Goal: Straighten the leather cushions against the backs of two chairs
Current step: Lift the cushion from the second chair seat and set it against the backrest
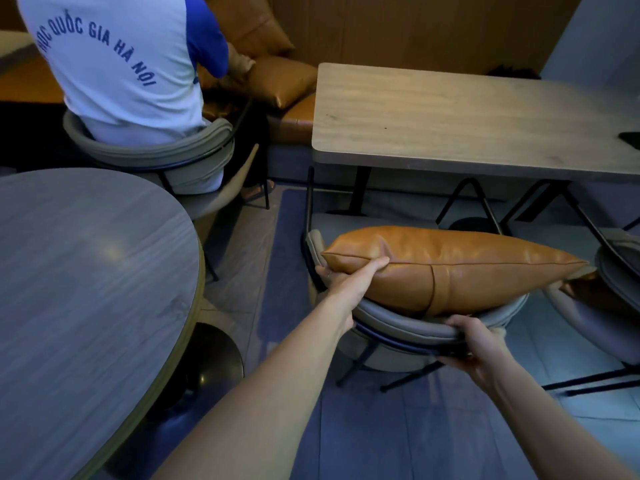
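Note:
A tan leather cushion lies lengthwise inside a grey round-backed chair just in front of me. My left hand grips the cushion's left corner along its piped seam. My right hand clasps the top rim of the chair's curved backrest, below the cushion. A second grey chair stands at the right edge, with a bit of another tan cushion showing beside it, mostly hidden.
A rectangular wooden table stands behind the chair. A round table fills the left. A person in a white and blue shirt sits on another grey chair, handling tan cushions on a bench.

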`<state>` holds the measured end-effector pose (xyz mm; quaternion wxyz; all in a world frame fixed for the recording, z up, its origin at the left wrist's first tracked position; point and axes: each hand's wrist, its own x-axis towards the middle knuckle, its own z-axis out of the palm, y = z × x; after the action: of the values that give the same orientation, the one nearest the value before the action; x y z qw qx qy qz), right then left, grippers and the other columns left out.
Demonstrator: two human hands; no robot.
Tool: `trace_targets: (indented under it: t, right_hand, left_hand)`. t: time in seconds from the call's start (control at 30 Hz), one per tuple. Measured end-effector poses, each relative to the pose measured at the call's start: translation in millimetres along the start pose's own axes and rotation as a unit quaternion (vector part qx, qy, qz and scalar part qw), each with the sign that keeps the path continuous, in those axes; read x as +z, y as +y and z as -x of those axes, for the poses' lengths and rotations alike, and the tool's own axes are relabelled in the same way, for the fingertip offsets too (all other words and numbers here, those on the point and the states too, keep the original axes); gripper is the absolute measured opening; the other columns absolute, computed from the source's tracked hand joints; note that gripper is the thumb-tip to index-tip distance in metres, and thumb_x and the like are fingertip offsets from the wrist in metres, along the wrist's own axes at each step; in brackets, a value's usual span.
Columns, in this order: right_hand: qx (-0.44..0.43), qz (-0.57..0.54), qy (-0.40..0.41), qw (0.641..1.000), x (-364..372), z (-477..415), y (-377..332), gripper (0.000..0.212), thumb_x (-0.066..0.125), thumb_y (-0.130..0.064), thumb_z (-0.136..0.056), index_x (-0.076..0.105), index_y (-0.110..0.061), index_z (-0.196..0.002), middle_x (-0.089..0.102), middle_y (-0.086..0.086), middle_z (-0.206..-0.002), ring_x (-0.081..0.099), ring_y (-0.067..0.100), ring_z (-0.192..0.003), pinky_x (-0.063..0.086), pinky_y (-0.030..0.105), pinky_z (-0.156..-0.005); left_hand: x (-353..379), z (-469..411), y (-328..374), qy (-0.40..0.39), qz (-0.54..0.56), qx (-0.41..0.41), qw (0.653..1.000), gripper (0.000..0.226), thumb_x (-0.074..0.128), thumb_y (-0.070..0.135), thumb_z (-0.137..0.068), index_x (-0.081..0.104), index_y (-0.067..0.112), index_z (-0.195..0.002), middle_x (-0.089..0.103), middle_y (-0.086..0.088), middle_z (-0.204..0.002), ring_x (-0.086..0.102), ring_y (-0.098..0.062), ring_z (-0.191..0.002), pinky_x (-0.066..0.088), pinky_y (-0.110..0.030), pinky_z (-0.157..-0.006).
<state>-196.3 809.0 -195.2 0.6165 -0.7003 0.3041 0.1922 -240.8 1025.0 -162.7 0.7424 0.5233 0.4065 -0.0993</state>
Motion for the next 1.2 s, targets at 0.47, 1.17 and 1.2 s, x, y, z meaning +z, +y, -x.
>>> trace_targets:
  t: [0.47,1.17,1.2]
  right_hand:
    - [0.025,-0.008,0.007,1.000,9,9,12,0.051,0.070,-0.006,-0.091,0.031,-0.016,-0.124,0.046,0.018,-0.110,0.059,0.038,-0.103,0.060,0.061,-0.078]
    - [0.012,0.052,0.017,0.998,1,-1,13,0.071,0.076,-0.017,-0.086,0.039,-0.010,-0.146,0.056,0.027,-0.131,0.069,0.038,-0.091,0.063,0.043,-0.048]
    - [0.010,0.058,0.015,0.998,1,-2,13,0.071,0.076,-0.019,-0.085,0.039,-0.009,-0.146,0.058,0.028,-0.131,0.069,0.038,-0.089,0.063,0.043,-0.049]
  left_hand:
    - [-15,9,-11,-0.010,-0.020,0.008,1.000,0.169,0.085,0.080,-0.036,-0.011,0.029,-0.165,0.024,-0.002,-0.170,0.032,-0.038,-0.151,0.034,-0.070,-0.115]
    - [-10,5,-4,-0.005,-0.063,-0.005,0.998,0.179,0.081,0.088,-0.028,-0.026,0.031,-0.160,0.018,-0.008,-0.171,0.028,-0.040,-0.151,0.033,-0.070,-0.115]
    - [-10,5,-4,-0.008,-0.063,-0.006,0.998,0.182,0.082,0.090,-0.024,-0.024,0.031,-0.161,0.018,-0.008,-0.171,0.028,-0.039,-0.151,0.034,-0.069,-0.115]
